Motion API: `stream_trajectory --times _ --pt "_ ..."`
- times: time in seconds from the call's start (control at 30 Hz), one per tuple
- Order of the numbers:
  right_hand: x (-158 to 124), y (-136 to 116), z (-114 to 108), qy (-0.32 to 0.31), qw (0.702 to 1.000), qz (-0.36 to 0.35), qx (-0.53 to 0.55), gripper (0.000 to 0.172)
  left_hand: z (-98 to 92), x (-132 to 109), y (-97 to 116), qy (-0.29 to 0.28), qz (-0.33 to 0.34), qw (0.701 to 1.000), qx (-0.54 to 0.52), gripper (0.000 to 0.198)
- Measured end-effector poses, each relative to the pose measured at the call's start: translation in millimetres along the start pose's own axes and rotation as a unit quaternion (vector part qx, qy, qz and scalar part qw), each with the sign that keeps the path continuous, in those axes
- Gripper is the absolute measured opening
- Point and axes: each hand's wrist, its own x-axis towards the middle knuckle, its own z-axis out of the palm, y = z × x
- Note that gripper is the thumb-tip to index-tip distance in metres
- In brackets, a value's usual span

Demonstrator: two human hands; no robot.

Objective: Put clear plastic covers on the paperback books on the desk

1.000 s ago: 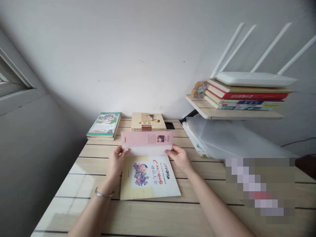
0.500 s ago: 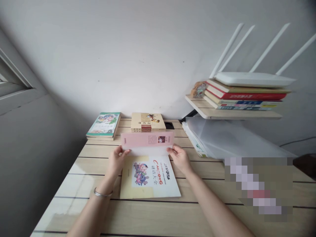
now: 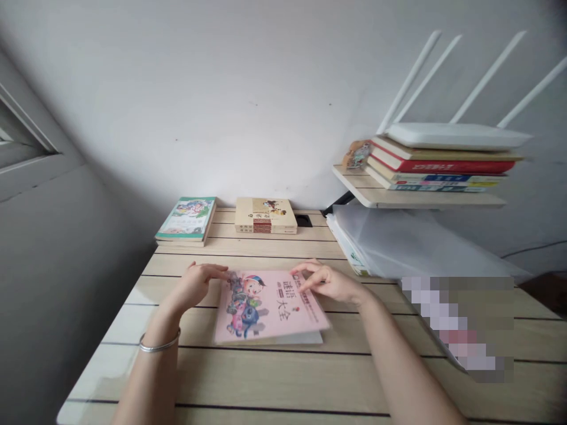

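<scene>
A thin pink book point(image 3: 270, 313) with a cartoon cover lies in front of me on the slatted table point(image 3: 266, 383). Its cover is down at the back edge but slightly raised at the near edge, where a pale page shows beneath. My left hand point(image 3: 198, 285) touches the book's far left corner with stretched fingertips; its thumb is hidden. On the far right part of the cover rest the spread fingers of my right hand point(image 3: 330, 282). Neither hand is wrapped around the book.
At the back stand a green-edged book stack point(image 3: 188, 218) and cream books point(image 3: 266, 215). To the right, a raised shelf point(image 3: 425, 202) bears stacked books point(image 3: 443, 168) and a white router point(image 3: 460, 136). Plastic sheets point(image 3: 398, 242) lie below it; a blurred-out patch covers the area nearer me.
The pink cover has swung down toward me over the title page. Both hands have let go of its edge and now touch it from above, spread further apart.
</scene>
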Motion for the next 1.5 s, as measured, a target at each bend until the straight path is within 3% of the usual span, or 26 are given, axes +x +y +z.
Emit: stream_trajectory --times 0.13,0.23,0.33,0.5,0.67,0.8,0.9,1.03,1.17,1.33,1.5 --pt "0.8 -8.2 -1.6 -0.006 0.999 -0.001 -0.053 0.039 19.2 -4.8 22.6 0.029 0.038 0.993 0.112 0.047" --pt "5.4 -18.6 6.8 0.041 0.997 -0.019 -0.06 0.036 45.7 -13.4 53.0 -0.024 0.113 0.977 0.178 0.042" --pt "9.6 -30.2 20.7 0.048 0.997 -0.014 -0.065 0.029 68.3 -23.3 72.6 -0.086 0.177 0.958 0.21 0.062" --pt "15.1 -28.9 40.4 0.012 0.99 0.03 -0.14 0.046 85.8 -29.8 65.2 -0.118 0.178 0.947 0.242 0.08" --pt "18.4 -10.9 49.4 -0.028 0.976 0.074 -0.202 0.057 92.8 -26.1 48.0 -0.083 0.194 0.942 0.26 0.083" --pt "19.0 -9.5 51.5 -0.026 0.972 0.07 -0.221 0.057 90.5 -25.8 54.3 -0.079 0.197 0.937 0.277 0.082" --pt "19.4 -10.8 49.8 0.013 0.975 0.057 -0.216 0.054 88.1 -34.0 67.9 -0.065 0.211 0.929 0.295 0.072" --pt "20.8 -1.6 43.5 0.11 0.986 0.03 -0.124 0.047 88.0 -52.8 77.3 -0.066 0.272 0.906 0.318 0.055" --pt "23.1 11.1 39.8 0.202 0.975 0.085 -0.028 0.037 90.2 -64.7 71.6 -0.052 0.312 0.88 0.355 0.039" --pt "25.8 14.5 39.6 0.218 0.972 0.082 -0.007 0.026 93.6 -68.2 66.6 -0.017 0.354 0.847 0.395 0.043" --pt "26.4 13.5 38.2 0.207 0.973 0.099 0.03 0.031 93.6 -69.6 67.7 -0.009 0.343 0.84 0.42 0.038"
